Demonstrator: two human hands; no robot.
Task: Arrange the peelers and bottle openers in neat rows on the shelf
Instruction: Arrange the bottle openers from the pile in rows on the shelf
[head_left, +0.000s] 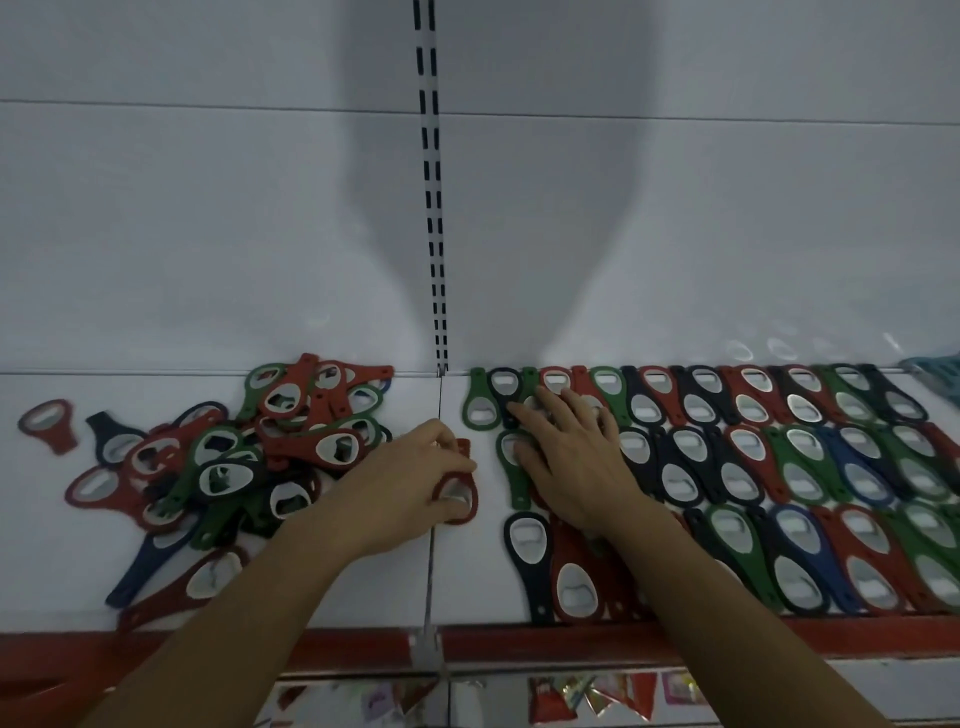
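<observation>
1. The red bottle opener lies on the white shelf just right of the seam between two shelf panels, with its ring end nearest the camera.
2. The left hand grips this opener. Its fingers curl over the ring and the thumb closes against it.
3. The right hand lies flat on the left end of the arranged rows, fingers spread and nearly straight. It presses on the openers and holds none. A green bottle opener shows partly beneath its fingers.
4. The arranged rows hold red, green, black and blue bottle openers. They lie side by side in three bands running from the seam to the right edge of the view. A black bottle opener forms the left end of the front band.
5. A loose pile of the same openers, overlapping at mixed angles, fills the left panel. It lies just beside the left hand.
6. A lone red opener lies apart at the far left.
7. A slotted upright divides the white back panel above the seam.
8. A red strip edges the shelf front. Coloured packets, blurred, show below it.
</observation>
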